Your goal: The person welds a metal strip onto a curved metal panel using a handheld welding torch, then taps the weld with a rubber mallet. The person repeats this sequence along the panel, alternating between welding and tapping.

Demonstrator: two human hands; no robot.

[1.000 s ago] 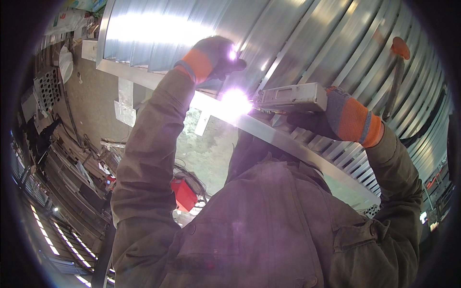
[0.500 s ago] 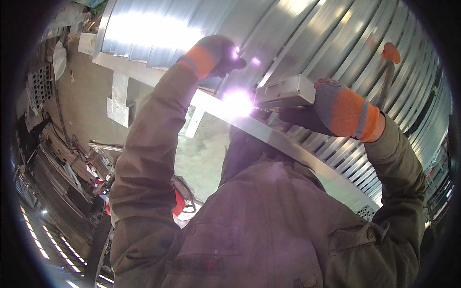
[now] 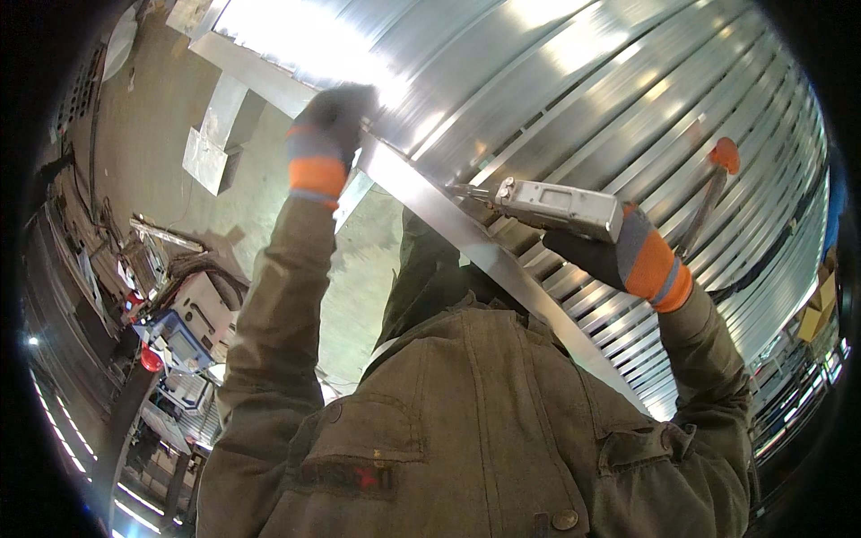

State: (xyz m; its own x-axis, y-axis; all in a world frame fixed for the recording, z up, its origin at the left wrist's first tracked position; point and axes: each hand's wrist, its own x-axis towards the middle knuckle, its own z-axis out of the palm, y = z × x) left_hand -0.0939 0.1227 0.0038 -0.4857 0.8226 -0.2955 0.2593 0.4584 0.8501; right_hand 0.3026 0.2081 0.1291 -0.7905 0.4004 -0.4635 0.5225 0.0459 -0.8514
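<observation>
Gloves with orange cuffs are covering both raised arms. The left hand is reaching up, gripping the flat metal strip against the corrugated metal wall. The right hand is clasping a grey welding gun, its tip touching the strip.

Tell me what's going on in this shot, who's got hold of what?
A person in an olive work jacket is reaching up at a big ribbed, shiny metal wall. The left hand, in a dark glove with an orange cuff, rests on a flat metal bar that slants across the wall. The right hand, gloved the same way, holds a grey hand tool with its thin tip against the bar. No spark or glare shows at the tip. A cluttered workshop floor lies below on the left.
</observation>
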